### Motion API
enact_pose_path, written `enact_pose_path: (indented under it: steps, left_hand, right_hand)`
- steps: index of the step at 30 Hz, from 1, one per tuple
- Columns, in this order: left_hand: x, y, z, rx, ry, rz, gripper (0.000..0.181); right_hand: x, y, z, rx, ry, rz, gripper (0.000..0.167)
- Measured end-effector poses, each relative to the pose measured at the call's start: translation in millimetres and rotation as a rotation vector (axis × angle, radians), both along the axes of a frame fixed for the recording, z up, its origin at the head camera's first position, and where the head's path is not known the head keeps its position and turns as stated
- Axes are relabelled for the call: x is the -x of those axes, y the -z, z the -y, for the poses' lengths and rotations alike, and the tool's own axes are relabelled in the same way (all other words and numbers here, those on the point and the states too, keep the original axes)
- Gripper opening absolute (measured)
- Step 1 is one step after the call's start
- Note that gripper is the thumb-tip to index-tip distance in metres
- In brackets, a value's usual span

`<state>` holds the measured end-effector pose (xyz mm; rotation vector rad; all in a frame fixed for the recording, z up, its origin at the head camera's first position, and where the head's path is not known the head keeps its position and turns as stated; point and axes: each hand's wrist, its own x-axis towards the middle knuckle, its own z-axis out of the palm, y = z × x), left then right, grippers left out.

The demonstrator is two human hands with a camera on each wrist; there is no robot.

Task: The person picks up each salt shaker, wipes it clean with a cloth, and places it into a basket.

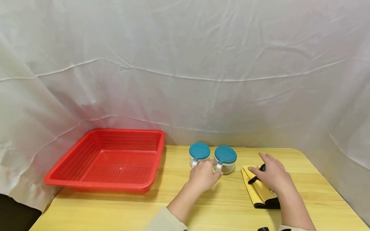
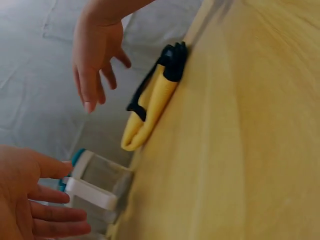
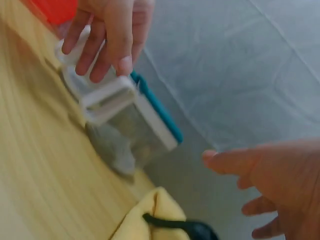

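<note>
Jars stand near the table's back edge, apart from basket.

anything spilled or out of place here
Nothing stands out. Both lidded jars and the red basket stand upright, the yellow cloth lies folded, and no spill shows. A black object at the head view's bottom edge is too cropped to judge.

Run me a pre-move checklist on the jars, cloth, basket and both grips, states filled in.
1. Left teal-lidded jar upright: ok.
2. Right teal-lidded jar upright: ok.
3. Left grip open: ok; whether it touches a jar: cannot tell.
4. Right grip clear of the folded yellow cloth: ok.
5. Red plastic basket open side up: ok.
</note>
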<state>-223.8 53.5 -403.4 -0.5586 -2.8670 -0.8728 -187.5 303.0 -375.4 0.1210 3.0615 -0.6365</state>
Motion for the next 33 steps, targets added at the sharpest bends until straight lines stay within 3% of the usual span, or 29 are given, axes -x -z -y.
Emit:
enact_pose_path:
  steps: [6, 12, 17, 23, 26, 30, 33]
  left_hand:
    - [4.9, 10.0, -8.1, -0.073, -0.032, -0.003, 0.027]
    - [5.3, 14.2, -11.8, -0.114, -0.059, 0.049, 0.023]
    - [6.1, 18.5, -11.4, -0.15, -0.045, 0.109, 0.025]
    - [9.4, 20.2, -7.5, -0.162, -0.04, 0.104, 0.038]
    - [10.2, 19.8, -6.0, -0.161, -0.038, 0.103, 0.039]
    - [11.0, 20.4, -5.4, -0.162, -0.041, 0.106, 0.041]
    - [11.2, 21.6, -5.3, -0.165, -0.039, 0.105, 0.041]
  right_hand:
    - [9.5, 22.9, -13, 0.056, 0.013, 0.159, 0.107]
    - [14.3, 33.6, -8, -0.031, 0.013, 0.128, 0.099]
    - [15.0, 34.7, -3, -0.041, 0.026, 0.106, 0.099]
    - [13.0, 35.6, -11, -0.017, 0.165, -0.03, 0.096]
    - [12.7, 37.9, -22, 0.019, 0.231, 0.023, 0.107]
    - [14.7, 43.8, -34, 0.04, 0.221, 0.156, 0.121]
    - [16.8, 47.4, -34, 0.04, 0.195, 0.117, 0.119]
